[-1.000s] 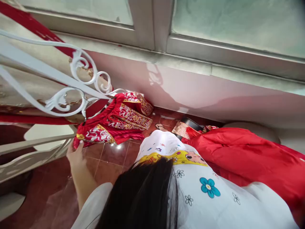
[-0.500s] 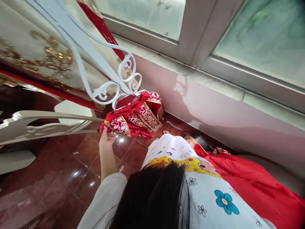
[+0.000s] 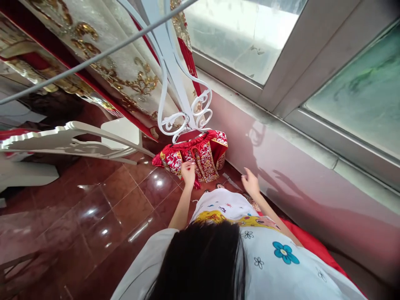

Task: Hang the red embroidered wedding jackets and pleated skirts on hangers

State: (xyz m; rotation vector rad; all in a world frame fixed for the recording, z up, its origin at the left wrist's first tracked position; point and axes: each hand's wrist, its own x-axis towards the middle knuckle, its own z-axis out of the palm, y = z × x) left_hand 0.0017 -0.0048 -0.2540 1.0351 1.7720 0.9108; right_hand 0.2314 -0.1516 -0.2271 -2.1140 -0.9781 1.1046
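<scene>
A red embroidered skirt (image 3: 204,160) with gold and silver patterns hangs by its gathered waist from a hanger (image 3: 187,135) on a white scrolled metal stand (image 3: 178,75). My left hand (image 3: 188,174) is at the front of the skirt, fingers curled together, with a bit of red cloth showing between them. To the right of the skirt, apart from it and near the wall, is my right hand (image 3: 251,183). Its index finger points out, the other fingers are partly bent, and nothing shows in it.
A pink wall (image 3: 281,166) with a stone sill and framed windows runs along the right. Red cloth (image 3: 315,246) lies low beside me. At the left are a white carved panel (image 3: 78,137) and a cream curtain (image 3: 125,79) with gold embroidery. Brown tiles (image 3: 125,196) cover the floor.
My left hand has moved from the skirt's left edge to its front and closed. My right hand has come into view. The view has shifted, and a thin rod now crosses the top left.
</scene>
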